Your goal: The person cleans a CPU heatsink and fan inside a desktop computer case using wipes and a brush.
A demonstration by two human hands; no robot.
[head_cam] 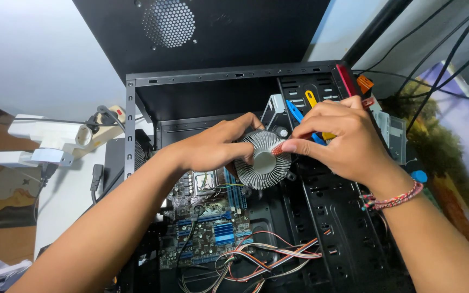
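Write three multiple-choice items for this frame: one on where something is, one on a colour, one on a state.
1. Where is the round finned heatsink?
A. Held above the motherboard, inside the open computer case
B. On the floor outside the case
C. On the white power strip

2. What colour is the small tool tip that the right hand pinches?
A. Green
B. Red-orange
C. White

3. What is the state of the left hand?
A. Open, touching nothing
B. Resting on the loose cables
C. Gripping the heatsink's rim

Answers: 1 A, the heatsink is lifted over the board, between both hands. 2 B, a red-orange tip shows between thumb and forefinger, against the fins. 3 C, its fingers wrap the left edge.
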